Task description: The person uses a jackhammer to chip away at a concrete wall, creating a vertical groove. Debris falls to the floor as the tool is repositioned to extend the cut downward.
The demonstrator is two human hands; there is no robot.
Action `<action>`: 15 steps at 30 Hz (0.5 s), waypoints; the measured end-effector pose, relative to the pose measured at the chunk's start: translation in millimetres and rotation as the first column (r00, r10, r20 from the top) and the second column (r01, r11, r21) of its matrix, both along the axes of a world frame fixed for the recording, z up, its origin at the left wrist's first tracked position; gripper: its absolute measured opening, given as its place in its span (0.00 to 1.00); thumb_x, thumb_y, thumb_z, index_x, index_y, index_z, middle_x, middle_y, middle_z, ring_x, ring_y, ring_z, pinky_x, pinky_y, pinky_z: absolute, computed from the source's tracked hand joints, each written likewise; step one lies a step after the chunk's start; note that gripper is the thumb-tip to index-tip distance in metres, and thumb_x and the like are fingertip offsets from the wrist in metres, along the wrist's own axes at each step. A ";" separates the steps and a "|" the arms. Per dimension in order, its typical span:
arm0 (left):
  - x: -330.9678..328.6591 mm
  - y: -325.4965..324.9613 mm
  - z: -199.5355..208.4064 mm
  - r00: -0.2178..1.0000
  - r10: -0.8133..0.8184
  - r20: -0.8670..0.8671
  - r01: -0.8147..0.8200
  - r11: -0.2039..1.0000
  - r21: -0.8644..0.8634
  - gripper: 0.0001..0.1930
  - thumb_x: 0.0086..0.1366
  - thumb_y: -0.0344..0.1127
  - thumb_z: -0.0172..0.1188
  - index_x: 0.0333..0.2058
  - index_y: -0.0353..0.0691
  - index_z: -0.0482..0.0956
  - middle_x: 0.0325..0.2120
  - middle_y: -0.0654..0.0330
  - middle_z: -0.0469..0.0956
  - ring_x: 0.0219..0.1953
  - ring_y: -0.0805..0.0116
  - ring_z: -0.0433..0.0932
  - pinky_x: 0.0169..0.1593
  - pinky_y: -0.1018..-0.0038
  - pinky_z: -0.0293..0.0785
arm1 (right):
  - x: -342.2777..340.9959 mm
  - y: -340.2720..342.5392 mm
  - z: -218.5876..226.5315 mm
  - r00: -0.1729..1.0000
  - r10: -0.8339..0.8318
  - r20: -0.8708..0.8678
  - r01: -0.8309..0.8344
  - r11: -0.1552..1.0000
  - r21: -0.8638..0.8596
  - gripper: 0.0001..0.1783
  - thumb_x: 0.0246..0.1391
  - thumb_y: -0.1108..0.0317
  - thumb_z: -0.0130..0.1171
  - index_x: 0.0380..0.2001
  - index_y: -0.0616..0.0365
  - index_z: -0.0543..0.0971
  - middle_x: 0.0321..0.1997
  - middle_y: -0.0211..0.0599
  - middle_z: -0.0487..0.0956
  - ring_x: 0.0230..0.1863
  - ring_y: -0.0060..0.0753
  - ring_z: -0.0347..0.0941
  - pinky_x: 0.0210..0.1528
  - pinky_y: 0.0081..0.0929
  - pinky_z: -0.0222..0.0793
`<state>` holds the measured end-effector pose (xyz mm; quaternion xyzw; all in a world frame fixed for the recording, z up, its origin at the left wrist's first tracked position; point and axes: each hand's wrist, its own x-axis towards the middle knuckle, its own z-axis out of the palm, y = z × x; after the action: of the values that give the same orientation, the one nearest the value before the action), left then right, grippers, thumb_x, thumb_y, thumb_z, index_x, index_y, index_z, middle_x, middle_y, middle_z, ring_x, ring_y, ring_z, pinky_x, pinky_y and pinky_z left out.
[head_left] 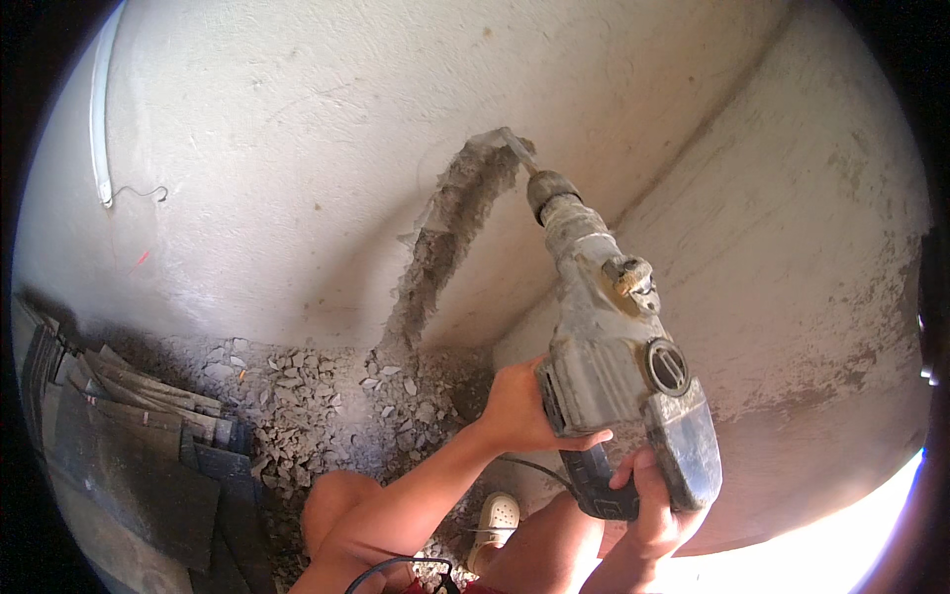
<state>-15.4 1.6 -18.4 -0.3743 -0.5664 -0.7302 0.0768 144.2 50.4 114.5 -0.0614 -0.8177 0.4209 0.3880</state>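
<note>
A grey, dust-covered rotary hammer [604,346] slants up and away from me, held in both hands. Its chisel bit [518,148] meets the wall at the upper end of a rough chiselled groove [440,243]. My left hand [522,411] is closed on the lower left side of the tool's body, with part of the fingers hidden beneath it. At the rear, my right hand [653,505] wraps round the handle. A black cord [534,467] runs below the tool.
Broken rubble [307,396] covers the floor along the plastered wall [287,148]. Dark flat sheets [139,475] are stacked at the left. A second wall [792,267] stands to the right. A white conduit [101,119] with a loose wire hangs at far left. My clog [498,517] rests near the rubble.
</note>
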 end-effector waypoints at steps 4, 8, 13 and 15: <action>0.7 -2.1 5.1 1.000 -0.007 -0.005 0.007 1.000 0.003 0.45 0.41 0.64 0.83 0.52 0.36 0.83 0.41 0.51 0.87 0.42 0.53 0.89 0.50 0.63 0.84 | 0.3 1.3 0.2 1.000 -0.015 0.010 0.015 1.000 -0.005 0.07 0.50 0.74 0.62 0.20 0.62 0.82 0.17 0.33 0.80 0.20 0.30 0.78 0.30 0.28 0.74; -0.2 0.9 1.6 1.000 -0.024 0.006 0.024 0.997 0.069 0.45 0.41 0.63 0.83 0.52 0.36 0.83 0.41 0.51 0.87 0.43 0.52 0.89 0.50 0.62 0.84 | 0.5 -0.3 0.6 1.000 -0.007 0.003 0.006 0.999 0.036 0.07 0.49 0.75 0.61 0.19 0.61 0.82 0.17 0.33 0.80 0.20 0.30 0.77 0.30 0.28 0.74; 0.7 -1.0 3.5 1.000 -0.003 -0.018 0.004 0.998 0.068 0.45 0.41 0.62 0.83 0.52 0.37 0.82 0.41 0.51 0.87 0.43 0.52 0.89 0.50 0.62 0.84 | 0.9 -2.9 1.5 1.000 0.006 -0.013 -0.004 0.993 0.114 0.04 0.50 0.76 0.60 0.24 0.64 0.81 0.17 0.34 0.79 0.19 0.29 0.75 0.28 0.27 0.71; 1.8 -2.7 5.0 1.000 0.000 0.001 0.000 0.997 0.081 0.45 0.41 0.62 0.83 0.52 0.37 0.82 0.42 0.51 0.87 0.43 0.52 0.89 0.50 0.62 0.84 | 0.2 4.0 0.8 0.995 0.100 -0.018 -0.093 0.969 0.227 0.07 0.52 0.78 0.57 0.34 0.71 0.81 0.18 0.37 0.76 0.17 0.28 0.71 0.25 0.25 0.65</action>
<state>-13.7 -1.2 -13.4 -0.3706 -0.5365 -0.7526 0.0918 144.4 54.5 115.3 0.0290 -0.8565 0.3443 0.3835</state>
